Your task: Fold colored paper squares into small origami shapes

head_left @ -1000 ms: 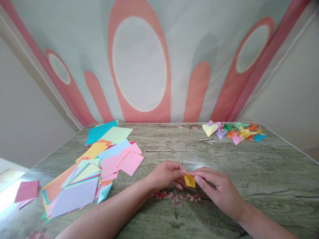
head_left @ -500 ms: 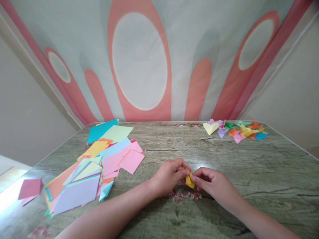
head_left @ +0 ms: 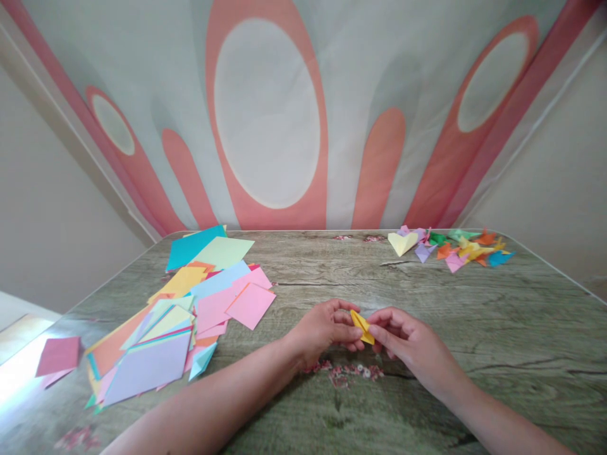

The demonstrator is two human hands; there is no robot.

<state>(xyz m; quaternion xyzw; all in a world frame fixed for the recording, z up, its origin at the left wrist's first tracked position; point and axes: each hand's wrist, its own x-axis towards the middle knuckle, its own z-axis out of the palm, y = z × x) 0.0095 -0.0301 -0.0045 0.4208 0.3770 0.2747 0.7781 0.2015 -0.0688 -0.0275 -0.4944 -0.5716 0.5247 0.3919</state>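
Note:
A small yellow folded paper (head_left: 363, 327) is held between my two hands, over the middle of the wood-patterned table (head_left: 332, 272). My left hand (head_left: 327, 328) pinches its left side between thumb and fingers. On the right side, the thumb and fingertips of my right hand (head_left: 398, 335) close on its edge. The yellow piece is narrow and pointed, with a crease or slit along its length. Parts of it are hidden behind my fingertips.
At left lies a spread pile of coloured paper sheets (head_left: 147, 370), with a light-blue folded piece (head_left: 203, 361) at its edge. Dark pink squares (head_left: 59, 356) lie farther left. Several small folded paper figures (head_left: 469, 249) and a pale yellow paper heart (head_left: 402, 243) sit at the back right.
The yellow folded paper has been turned and raised slightly, and now shows a narrow, pointed shape. Both hands have shifted a little, still gripping it.

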